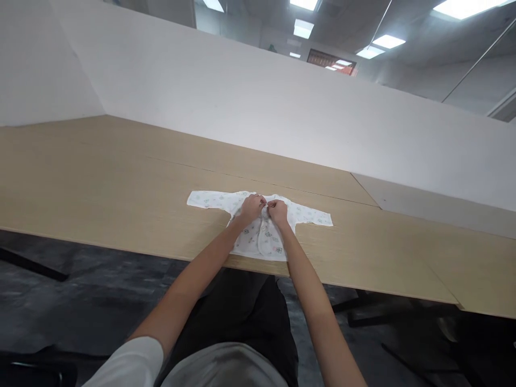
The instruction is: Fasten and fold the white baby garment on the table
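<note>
Baby shirt [258, 226] in white, printed with small figures, lies flat and face up on the wooden table [100, 183], its hem at the near edge right in front of us and both sleeves stretched straight out to either side. We hold our hands together at its neckline: the left hand [252, 207] and the right hand [278, 210] almost touch above the button strip that runs down the middle of the shirt. The fingers of both are curled and pinched on the fabric at the collar, each on its own side of the opening; whether they grip a button or only cloth we cannot tell, as the spot is too small. Laying the shirt spread like this seems to keep the two front panels aligned, and holding both sides of the opening at once seems to keep the top from shifting while we work on it. Our forearms reach over the near edge on either side of the shirt's body, so they leave the lower buttons uncovered. Around the shirt the tabletop is bare wood: wide room to the left of the left sleeve, wide room to the right of the right sleeve, and a broad strip beyond the collar up to the white partition [282, 107]. Only the hem has little margin, lying just at the table's near edge.
</note>
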### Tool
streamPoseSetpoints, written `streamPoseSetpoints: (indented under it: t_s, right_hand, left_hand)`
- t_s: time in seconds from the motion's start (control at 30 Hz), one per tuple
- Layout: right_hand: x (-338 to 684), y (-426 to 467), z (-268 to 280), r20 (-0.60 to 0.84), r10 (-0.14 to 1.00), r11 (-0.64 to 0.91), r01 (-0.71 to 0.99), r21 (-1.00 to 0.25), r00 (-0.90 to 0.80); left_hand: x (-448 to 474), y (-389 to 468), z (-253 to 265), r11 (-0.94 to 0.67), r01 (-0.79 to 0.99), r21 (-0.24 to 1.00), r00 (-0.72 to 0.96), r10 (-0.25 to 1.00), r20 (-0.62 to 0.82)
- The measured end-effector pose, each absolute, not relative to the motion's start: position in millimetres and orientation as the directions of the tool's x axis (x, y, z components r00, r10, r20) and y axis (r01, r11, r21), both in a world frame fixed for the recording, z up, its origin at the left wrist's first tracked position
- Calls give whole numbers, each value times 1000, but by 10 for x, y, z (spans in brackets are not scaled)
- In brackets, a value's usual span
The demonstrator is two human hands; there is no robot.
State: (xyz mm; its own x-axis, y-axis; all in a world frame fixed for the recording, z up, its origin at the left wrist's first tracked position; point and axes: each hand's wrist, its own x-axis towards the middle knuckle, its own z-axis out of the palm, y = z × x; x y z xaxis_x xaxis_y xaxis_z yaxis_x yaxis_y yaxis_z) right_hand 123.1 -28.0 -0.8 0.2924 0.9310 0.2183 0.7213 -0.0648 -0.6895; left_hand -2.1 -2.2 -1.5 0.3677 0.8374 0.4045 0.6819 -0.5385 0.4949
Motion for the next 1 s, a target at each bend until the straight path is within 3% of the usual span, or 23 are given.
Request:
streamPoseSetpoints:
  t_s: [0.3,0.53,0.77,1.0]
  right_hand:
    - [1231,-348,43,276,924,5,713,-701,265]
    - [1293,-378,118,186,948,-47,695,-718,257]
    - [1480,-430,215,-78,997,-37,683,-729,-29]
    - [1497,-487,260,-89,985,24,639,-769,-145]
  left_hand:
    - [-44,-23,-8,-505,686,524,363,861,355]
    - [-60,-52,15,-502,701,506,362,862,354]
    - [-209,-142,-1,-415,538,734,416,888,198]
    - [-303,-204,-43,-465,439,769,513,832,210]
